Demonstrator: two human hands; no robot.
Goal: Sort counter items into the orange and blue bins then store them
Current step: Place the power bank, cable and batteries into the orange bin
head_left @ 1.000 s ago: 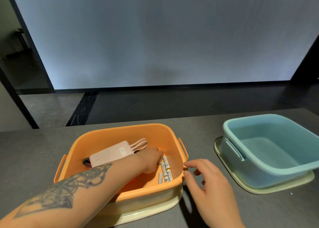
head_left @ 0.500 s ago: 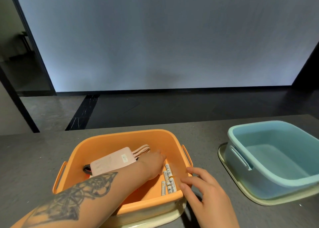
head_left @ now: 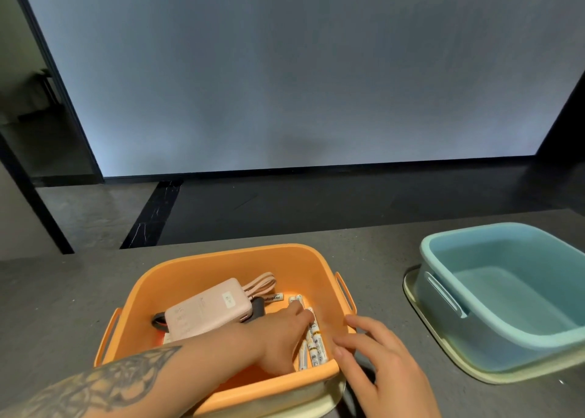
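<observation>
Orange bin (head_left: pixel 202 278), counter's near edge: left hand (head_left: pixel 285 332) has spread flat onto batteries (head_left: pixel 313 343); right hand (head_left: pixel 380 364), relaxed, now steadies rim. Sorting continues.

Left hand (head_left: pixel 281 338) covers part of the batteries (head_left: pixel 311 345) and the orange bin (head_left: pixel 240 259) floor; whether its fingers pinch one can't be told. Power bank (head_left: pixel 207 315) hides most of the dark item (head_left: pixel 258 307) at its 3 o'clock. Battery print too small to read. Right hand (head_left: pixel 380 367) wrist and blue bin (head_left: pixel 443 294) at 3 o'clock are cut by frame edges.
</observation>
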